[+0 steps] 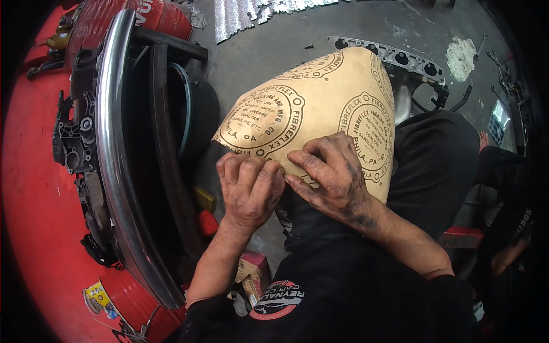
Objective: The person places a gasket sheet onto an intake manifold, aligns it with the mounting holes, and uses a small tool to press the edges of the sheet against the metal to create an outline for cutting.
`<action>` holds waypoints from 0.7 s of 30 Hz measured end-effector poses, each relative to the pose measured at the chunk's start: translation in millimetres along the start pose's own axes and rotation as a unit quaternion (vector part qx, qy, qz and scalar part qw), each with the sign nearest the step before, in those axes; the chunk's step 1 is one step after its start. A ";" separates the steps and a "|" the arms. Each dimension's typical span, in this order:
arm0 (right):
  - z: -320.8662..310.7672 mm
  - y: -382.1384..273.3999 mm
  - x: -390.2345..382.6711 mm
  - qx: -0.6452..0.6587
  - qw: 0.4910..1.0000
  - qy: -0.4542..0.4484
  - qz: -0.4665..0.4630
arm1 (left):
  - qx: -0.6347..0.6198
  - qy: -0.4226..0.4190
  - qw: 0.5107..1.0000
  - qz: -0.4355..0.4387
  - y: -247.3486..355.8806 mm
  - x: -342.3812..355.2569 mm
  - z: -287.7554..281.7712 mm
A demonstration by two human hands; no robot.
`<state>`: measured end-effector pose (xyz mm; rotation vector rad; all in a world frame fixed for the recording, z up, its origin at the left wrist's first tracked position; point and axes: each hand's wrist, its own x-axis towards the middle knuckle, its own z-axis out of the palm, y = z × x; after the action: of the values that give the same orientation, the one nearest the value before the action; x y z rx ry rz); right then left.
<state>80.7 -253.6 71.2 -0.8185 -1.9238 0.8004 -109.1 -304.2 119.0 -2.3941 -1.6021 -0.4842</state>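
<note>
A curved tan sheet of gasket paper (320, 108), printed with dark round stamps, lies bowed across my lap. My left hand (250, 186) is closed with its fingers curled over the near left edge of the sheet. Beside it, my right hand (337, 177) pinches the same near edge between thumb and fingers, close to the left fingertips. Dark grease smudges mark the right hand and wrist. Whatever lies between the fingertips, apart from the sheet's edge, is hidden.
On the left stands a dark bench with a chrome rail (117, 143), engine parts (83, 126) beyond it. Red drums (163, 20) stand far left and near left. A metal engine flange (400, 57) lies past the sheet. Tools (503, 74) and another person's arm (509, 257) are at right.
</note>
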 end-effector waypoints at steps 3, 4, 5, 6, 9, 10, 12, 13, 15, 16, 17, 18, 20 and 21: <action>-0.1 0.8 -0.5 -0.003 1.000 0.003 -0.003 | -0.045 0.025 0.997 -0.054 6.7 -1.4 4.5; 0.7 1.6 -0.8 -0.001 1.000 0.010 -0.007 | -0.070 0.038 0.993 -0.083 9.4 -1.6 5.8; 1.2 2.3 -1.1 0.000 1.000 0.016 -0.011 | -0.070 0.038 0.993 -0.083 11.7 -1.4 7.6; 1.2 3.1 -1.7 0.000 1.000 0.016 -0.010 | -0.083 0.049 0.991 -0.098 13.9 -1.0 9.6; 2.1 2.1 -2.3 -0.014 1.000 0.013 -0.017 | -0.095 0.069 0.985 -0.126 17.5 -2.9 13.0; 2.2 2.2 -2.6 -0.015 1.000 0.017 -0.016 | -0.096 0.075 0.983 -0.136 19.1 -2.9 14.7; 1.7 2.7 -2.8 -0.015 1.000 0.021 -0.015 | -0.105 0.081 0.977 -0.166 24.8 -3.0 17.7; 1.8 3.2 -3.1 -0.016 0.999 0.023 -0.016 | -0.114 0.088 0.970 -0.196 28.0 -3.4 19.3; 2.1 3.9 -3.8 -0.016 0.999 0.025 -0.017 | -0.150 0.101 0.952 -0.247 37.8 -4.8 22.1; 2.1 4.2 -4.1 -0.016 0.999 0.022 -0.022 | -0.186 0.115 0.929 -0.297 42.1 -5.5 23.2; 2.2 4.4 -4.4 -0.015 0.999 0.019 -0.028 | -0.186 0.115 0.929 -0.298 44.9 -6.7 24.2; 2.7 4.6 -4.7 -0.014 0.999 0.019 -0.029 | -0.207 0.124 0.916 -0.321 46.8 -8.5 25.3; 2.8 5.1 -5.6 -0.018 0.999 0.022 -0.030 | -0.227 0.134 0.901 -0.345 47.0 -10.6 26.9; 2.8 4.7 -6.0 -0.017 0.999 0.021 -0.031 | -0.212 0.137 0.914 -0.317 45.3 -11.3 27.1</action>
<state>81.7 -256.2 63.5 -0.7854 -1.9214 0.7089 -67.2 -321.4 89.6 -1.8590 -2.2917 -1.3382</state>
